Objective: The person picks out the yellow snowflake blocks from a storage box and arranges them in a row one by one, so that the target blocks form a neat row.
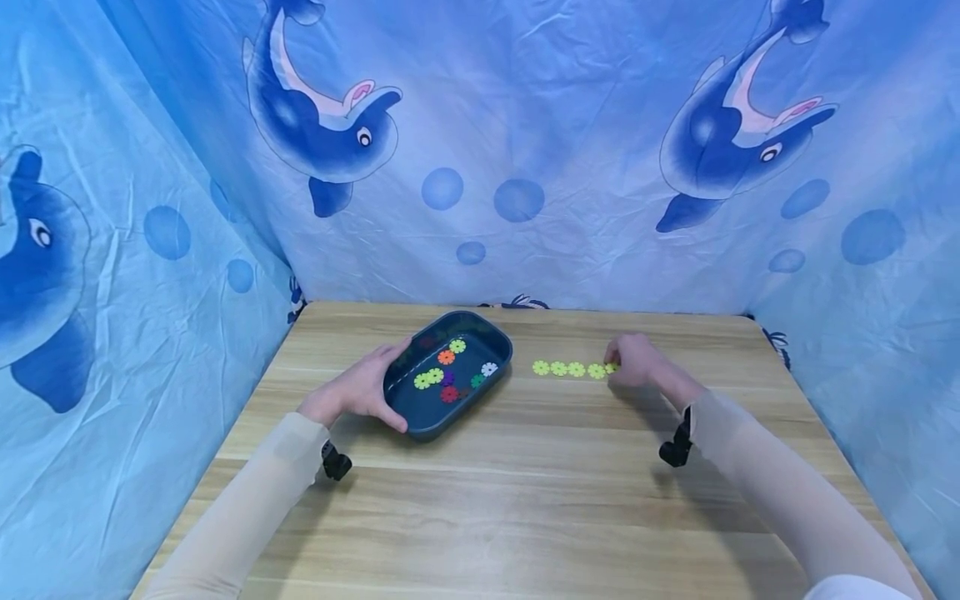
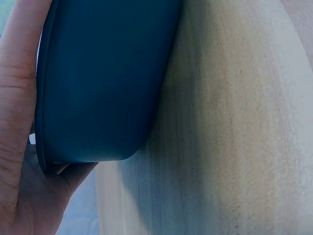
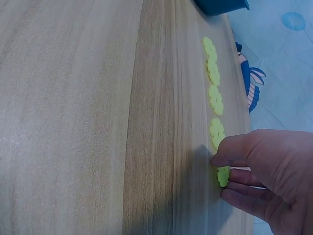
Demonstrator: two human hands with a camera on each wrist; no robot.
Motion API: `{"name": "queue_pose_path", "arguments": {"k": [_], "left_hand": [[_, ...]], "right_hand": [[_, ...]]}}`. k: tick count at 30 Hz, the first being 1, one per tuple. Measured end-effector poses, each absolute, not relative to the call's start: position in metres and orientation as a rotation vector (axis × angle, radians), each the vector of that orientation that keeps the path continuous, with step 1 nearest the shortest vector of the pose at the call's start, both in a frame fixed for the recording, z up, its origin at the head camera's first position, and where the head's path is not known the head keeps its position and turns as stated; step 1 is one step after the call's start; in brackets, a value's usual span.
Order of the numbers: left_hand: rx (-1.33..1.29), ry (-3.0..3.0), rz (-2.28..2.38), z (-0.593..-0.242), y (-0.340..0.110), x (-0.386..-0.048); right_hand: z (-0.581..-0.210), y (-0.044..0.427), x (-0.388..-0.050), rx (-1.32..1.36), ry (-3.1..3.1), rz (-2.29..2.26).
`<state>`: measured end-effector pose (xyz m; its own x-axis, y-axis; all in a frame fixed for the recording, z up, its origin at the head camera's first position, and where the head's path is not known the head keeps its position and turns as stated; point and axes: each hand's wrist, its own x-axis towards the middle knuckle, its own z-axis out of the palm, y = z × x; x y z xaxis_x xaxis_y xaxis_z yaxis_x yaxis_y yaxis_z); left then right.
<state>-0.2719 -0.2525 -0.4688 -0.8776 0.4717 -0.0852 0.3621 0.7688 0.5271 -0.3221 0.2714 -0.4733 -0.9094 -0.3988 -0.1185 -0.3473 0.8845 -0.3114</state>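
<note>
My left hand (image 1: 365,383) grips the left end of a dark blue tray (image 1: 498,336), thumb and fingers spread along its rim. In the left wrist view the tray's outer wall (image 2: 107,83) fills much of the picture, and the thumb (image 2: 19,88) lies along the rim. At the right, my right hand (image 1: 634,361) pinches a yellow-green flower-shaped disc (image 3: 223,177) at the end of a row. Several matching discs (image 1: 558,368) lie in that row on the table, between the tray and the right hand.
Inside the tray lie loose flower discs, among them an orange one (image 1: 446,357), a red one (image 1: 448,394) and a white one (image 1: 489,369). The wooden table (image 1: 495,517) meets a blue dolphin-print curtain (image 1: 480,150) at the back and sides.
</note>
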Motion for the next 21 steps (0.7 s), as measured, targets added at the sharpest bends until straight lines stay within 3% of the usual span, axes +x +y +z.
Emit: {"name": "queue_pose_path", "arguments": {"k": [21], "left_hand": [[0.667,2.732,0.763,-0.469,-0.254,-0.273]], "right_hand": [[-0.450,0.248,-0.335,-0.583,2.837,-0.426]]}}
